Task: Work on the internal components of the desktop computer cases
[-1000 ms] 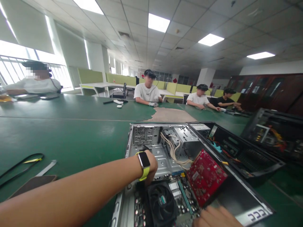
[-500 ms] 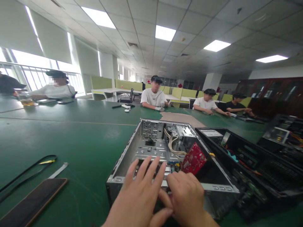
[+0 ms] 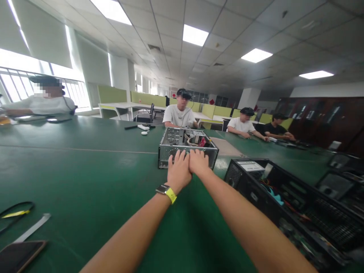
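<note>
An open computer case of grey metal lies at arm's length on the green table. Cables and a red circuit board show inside it, small at this distance. My left hand, with a yellow-banded watch at the wrist, lies against the case's near panel, fingers apart and pointing up. Beside it, my right hand presses on the same panel, its fingers slightly spread and bent. The two hands touch each other. Both arms are stretched forward.
A second, black computer case with wires inside stands to the right, more computer parts beyond it. At lower left lie a phone, a grey strip and a black cable. A person sits straight across; others sit left and right.
The grey case has moved away from me across the table, towards the person opposite. My hands have gone forward with it, and my arms are now extended.
</note>
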`<state>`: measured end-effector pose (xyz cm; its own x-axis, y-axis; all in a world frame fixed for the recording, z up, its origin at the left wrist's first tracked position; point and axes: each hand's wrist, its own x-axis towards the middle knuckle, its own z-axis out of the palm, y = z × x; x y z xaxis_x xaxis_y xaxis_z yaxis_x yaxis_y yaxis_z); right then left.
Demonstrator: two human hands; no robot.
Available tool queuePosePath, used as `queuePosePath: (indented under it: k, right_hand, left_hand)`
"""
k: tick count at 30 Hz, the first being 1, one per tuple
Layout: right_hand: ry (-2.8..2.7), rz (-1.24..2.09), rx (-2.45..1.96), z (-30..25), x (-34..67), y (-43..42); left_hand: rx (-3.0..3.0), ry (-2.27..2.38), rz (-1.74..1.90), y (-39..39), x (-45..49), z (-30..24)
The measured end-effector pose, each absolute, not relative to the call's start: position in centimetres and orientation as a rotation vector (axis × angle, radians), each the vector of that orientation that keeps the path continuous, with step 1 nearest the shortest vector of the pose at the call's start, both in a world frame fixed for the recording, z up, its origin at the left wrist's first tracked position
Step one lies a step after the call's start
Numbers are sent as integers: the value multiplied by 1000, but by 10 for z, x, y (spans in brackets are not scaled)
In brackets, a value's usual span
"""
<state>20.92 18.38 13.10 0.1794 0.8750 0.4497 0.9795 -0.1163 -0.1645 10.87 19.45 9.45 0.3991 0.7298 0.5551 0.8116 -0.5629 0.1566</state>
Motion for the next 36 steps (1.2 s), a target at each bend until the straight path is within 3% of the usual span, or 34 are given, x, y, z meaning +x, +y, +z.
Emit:
queuePosePath:
  k: [6,12,16,21,26,29,33,36]
  right_hand:
    - [-1737,-146,-1936,67,231,5]
    - [-1644,-545,-1801,89,321,-119]
    - [-1453,-429,-2083,98,393,-126]
    - [-1695,-227,-2201,75,424,-122]
    - [-1868,-330,-2059,56,437,-153]
    - [-2024,-230,-1980,55,441,-172]
    - [-2208,118,-1836,93,415,-175]
    - [-2293,434,-1762,142,382,-158]
  left_hand:
    - [-2931,-940,-978,158,130,70]
    - [-3081,-117,-809,98,229,99]
    - [-2975,79,-576,91,284,110]
    - [-2855,73,-472,106,305,116]
    - [-2811,109,-224,76,270,138]
    - [-2812,76,-90,35,228,153]
    - [-2944,74,81,-12,180,173]
    - [-2997,-200,135,-9,162,183]
